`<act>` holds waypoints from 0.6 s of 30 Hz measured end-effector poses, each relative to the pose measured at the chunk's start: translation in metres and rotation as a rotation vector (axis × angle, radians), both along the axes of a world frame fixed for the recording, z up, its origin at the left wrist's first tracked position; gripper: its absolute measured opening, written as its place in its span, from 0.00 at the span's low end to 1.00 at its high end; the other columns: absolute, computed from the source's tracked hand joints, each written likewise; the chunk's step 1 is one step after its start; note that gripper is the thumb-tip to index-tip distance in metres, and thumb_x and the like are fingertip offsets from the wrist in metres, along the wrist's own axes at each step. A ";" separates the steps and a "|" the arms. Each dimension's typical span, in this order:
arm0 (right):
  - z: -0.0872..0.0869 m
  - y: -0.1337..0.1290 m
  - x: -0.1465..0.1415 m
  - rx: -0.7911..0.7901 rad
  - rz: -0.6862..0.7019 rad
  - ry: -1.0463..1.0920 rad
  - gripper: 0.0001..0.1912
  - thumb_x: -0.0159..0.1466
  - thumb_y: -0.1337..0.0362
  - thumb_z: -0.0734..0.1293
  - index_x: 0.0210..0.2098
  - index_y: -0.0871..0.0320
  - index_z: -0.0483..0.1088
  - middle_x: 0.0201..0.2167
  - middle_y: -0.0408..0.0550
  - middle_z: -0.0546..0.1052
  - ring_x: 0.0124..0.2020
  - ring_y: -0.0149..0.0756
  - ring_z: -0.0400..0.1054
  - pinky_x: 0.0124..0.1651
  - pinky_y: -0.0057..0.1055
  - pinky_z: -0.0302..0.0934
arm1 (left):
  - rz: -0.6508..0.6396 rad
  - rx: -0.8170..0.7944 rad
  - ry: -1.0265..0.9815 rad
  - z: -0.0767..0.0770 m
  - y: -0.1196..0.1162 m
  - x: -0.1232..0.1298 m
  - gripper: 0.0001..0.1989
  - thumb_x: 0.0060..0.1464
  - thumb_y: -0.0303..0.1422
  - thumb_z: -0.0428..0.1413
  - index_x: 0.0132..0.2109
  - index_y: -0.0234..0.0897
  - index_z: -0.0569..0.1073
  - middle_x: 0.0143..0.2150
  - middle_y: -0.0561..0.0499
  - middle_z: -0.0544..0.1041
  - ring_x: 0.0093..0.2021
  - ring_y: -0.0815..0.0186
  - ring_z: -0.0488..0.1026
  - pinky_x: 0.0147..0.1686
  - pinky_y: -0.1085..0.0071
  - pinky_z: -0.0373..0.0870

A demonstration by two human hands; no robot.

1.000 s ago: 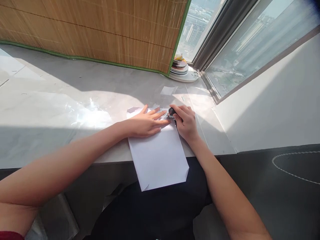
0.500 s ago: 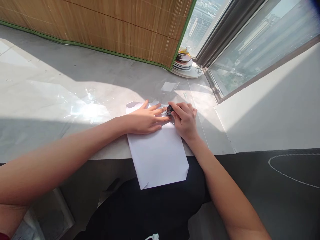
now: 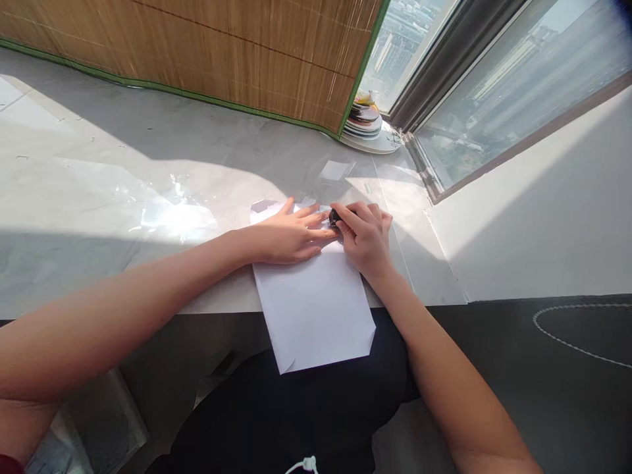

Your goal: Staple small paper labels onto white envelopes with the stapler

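Observation:
A folded white paper sheet [image 3: 316, 303], with creased corners, lies partly on the grey ledge and hangs over its front edge toward my lap. My left hand [image 3: 291, 236] is flat on its upper part, fingers spread and holding nothing. At the paper's upper right, my right hand [image 3: 368, 237] is closed around a small black stapler [image 3: 334, 217]. Only the tool's dark rounded end shows, right beside my left fingertips; the rest is hidden in my palm.
On the grey ledge [image 3: 217, 145] lie a small white paper piece [image 3: 334, 170] and several loose staples [image 3: 22, 157]. Stacked plates [image 3: 365, 125] stand in the window corner beside a bamboo blind [image 3: 222, 59]. A white wall [image 3: 533, 230] closes the right side.
Both hands keep their places on the paper. The stapler's dark end sits slightly lower, with less shiny metal showing under it. The whole view has shifted very slightly.

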State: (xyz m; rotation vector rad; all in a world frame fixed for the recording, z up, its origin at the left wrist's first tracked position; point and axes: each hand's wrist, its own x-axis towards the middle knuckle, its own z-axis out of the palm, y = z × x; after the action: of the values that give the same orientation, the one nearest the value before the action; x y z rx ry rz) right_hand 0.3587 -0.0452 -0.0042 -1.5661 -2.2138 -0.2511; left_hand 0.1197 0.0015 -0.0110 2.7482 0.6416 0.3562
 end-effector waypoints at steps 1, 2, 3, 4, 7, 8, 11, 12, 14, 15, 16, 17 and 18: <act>0.001 -0.001 -0.002 -0.009 -0.008 -0.029 0.24 0.78 0.65 0.58 0.67 0.40 0.75 0.48 0.51 0.78 0.51 0.51 0.66 0.56 0.49 0.53 | 0.003 -0.003 0.012 0.001 -0.001 0.000 0.26 0.77 0.43 0.50 0.77 0.56 0.68 0.81 0.41 0.64 0.82 0.37 0.55 0.76 0.26 0.42; 0.003 -0.002 -0.003 -0.018 -0.010 -0.052 0.24 0.78 0.65 0.58 0.66 0.41 0.75 0.48 0.51 0.78 0.51 0.51 0.65 0.55 0.49 0.52 | 0.006 -0.006 0.022 0.003 -0.001 0.000 0.26 0.77 0.43 0.49 0.77 0.55 0.68 0.82 0.41 0.63 0.82 0.37 0.54 0.76 0.26 0.42; 0.003 -0.002 -0.005 -0.025 -0.008 -0.070 0.24 0.78 0.66 0.58 0.65 0.41 0.75 0.47 0.52 0.78 0.51 0.51 0.65 0.55 0.49 0.51 | 0.008 -0.009 0.030 0.004 -0.002 0.000 0.26 0.77 0.43 0.49 0.77 0.55 0.68 0.82 0.41 0.61 0.82 0.37 0.53 0.76 0.26 0.42; 0.004 -0.003 -0.006 -0.031 -0.006 -0.088 0.23 0.78 0.66 0.58 0.65 0.42 0.75 0.47 0.52 0.78 0.51 0.51 0.65 0.55 0.49 0.51 | 0.009 -0.012 0.035 0.005 -0.003 0.000 0.26 0.77 0.42 0.49 0.77 0.55 0.68 0.83 0.42 0.60 0.83 0.37 0.53 0.76 0.26 0.42; 0.005 -0.003 -0.009 -0.052 -0.008 -0.143 0.22 0.78 0.67 0.58 0.63 0.44 0.76 0.47 0.53 0.78 0.51 0.51 0.64 0.56 0.49 0.49 | 0.011 -0.026 0.043 0.008 -0.004 0.000 0.27 0.77 0.42 0.49 0.77 0.55 0.68 0.84 0.43 0.56 0.83 0.38 0.52 0.76 0.26 0.41; 0.006 -0.003 -0.009 -0.061 -0.012 -0.161 0.21 0.78 0.67 0.58 0.62 0.45 0.76 0.47 0.54 0.77 0.51 0.51 0.64 0.56 0.50 0.48 | 0.012 -0.031 0.047 0.008 -0.004 0.000 0.27 0.77 0.42 0.49 0.77 0.56 0.67 0.85 0.43 0.55 0.83 0.38 0.51 0.76 0.26 0.40; 0.008 0.000 -0.010 -0.088 -0.012 -0.192 0.20 0.78 0.67 0.59 0.60 0.47 0.77 0.47 0.54 0.77 0.51 0.51 0.64 0.56 0.49 0.48 | 0.013 -0.040 0.059 0.008 -0.003 0.000 0.27 0.77 0.42 0.49 0.77 0.56 0.67 0.85 0.44 0.54 0.83 0.38 0.51 0.77 0.26 0.39; 0.008 0.001 -0.010 -0.094 -0.004 -0.193 0.19 0.78 0.67 0.59 0.59 0.48 0.78 0.46 0.54 0.76 0.51 0.51 0.64 0.56 0.49 0.48 | 0.012 -0.040 0.064 0.008 -0.003 0.000 0.27 0.77 0.43 0.49 0.77 0.55 0.68 0.85 0.44 0.54 0.83 0.38 0.51 0.77 0.26 0.40; 0.010 0.002 -0.010 -0.102 0.025 -0.182 0.19 0.78 0.68 0.58 0.56 0.50 0.78 0.43 0.54 0.76 0.49 0.50 0.64 0.55 0.48 0.49 | 0.011 -0.035 0.076 0.008 -0.003 0.000 0.26 0.77 0.43 0.48 0.77 0.55 0.68 0.85 0.43 0.54 0.83 0.39 0.51 0.76 0.26 0.41; 0.009 0.003 -0.010 -0.103 0.041 -0.170 0.19 0.78 0.69 0.57 0.55 0.51 0.78 0.42 0.54 0.76 0.48 0.49 0.65 0.55 0.48 0.50 | 0.011 -0.031 0.082 0.008 -0.002 -0.001 0.26 0.77 0.43 0.48 0.77 0.54 0.68 0.85 0.43 0.54 0.83 0.39 0.51 0.76 0.26 0.41; 0.009 0.003 -0.010 -0.100 0.052 -0.155 0.20 0.78 0.69 0.56 0.54 0.51 0.78 0.41 0.53 0.77 0.47 0.49 0.65 0.55 0.48 0.50 | 0.013 -0.026 0.086 0.008 -0.002 -0.001 0.26 0.77 0.43 0.48 0.77 0.54 0.68 0.85 0.43 0.54 0.83 0.40 0.51 0.76 0.26 0.42; 0.008 0.004 -0.009 -0.089 0.054 -0.136 0.20 0.78 0.69 0.56 0.54 0.51 0.78 0.42 0.53 0.77 0.48 0.49 0.65 0.55 0.48 0.51 | 0.017 -0.021 0.088 0.008 -0.002 -0.001 0.26 0.77 0.44 0.48 0.77 0.54 0.68 0.85 0.43 0.55 0.84 0.40 0.51 0.77 0.26 0.42; 0.006 0.004 -0.009 -0.074 0.049 -0.112 0.20 0.78 0.69 0.56 0.55 0.51 0.78 0.44 0.53 0.78 0.48 0.49 0.66 0.56 0.48 0.52 | 0.021 -0.016 0.090 0.008 -0.002 -0.001 0.27 0.77 0.44 0.48 0.77 0.55 0.68 0.85 0.43 0.55 0.84 0.41 0.51 0.77 0.26 0.42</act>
State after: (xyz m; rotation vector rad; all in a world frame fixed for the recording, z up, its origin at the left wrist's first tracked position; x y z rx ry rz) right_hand 0.3500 -0.0415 0.0015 -1.5695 -2.3693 -0.2511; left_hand 0.1189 -0.0005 -0.0026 2.7573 0.6931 0.2324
